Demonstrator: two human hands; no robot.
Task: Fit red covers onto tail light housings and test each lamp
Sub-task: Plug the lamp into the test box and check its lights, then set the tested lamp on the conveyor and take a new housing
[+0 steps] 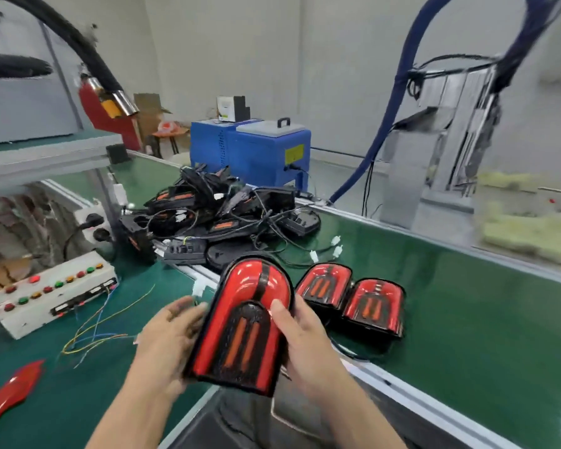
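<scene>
Green matting covers your tabletop [78, 393], and a green conveyor [434, 286] runs along its far side. You hold one lamp [243, 322] above the tabletop's edge, left hand [169, 341] gripping its left side, right hand [305, 345] gripping its right, thumb on the red cover. Beyond the lamp, two more lamps [350, 296] lie on the conveyor beside a heap of black housings [214, 215]. Left of it sits a white button box [52, 293]; behind the heap, a blue machine [250, 147] against pale walls.
</scene>
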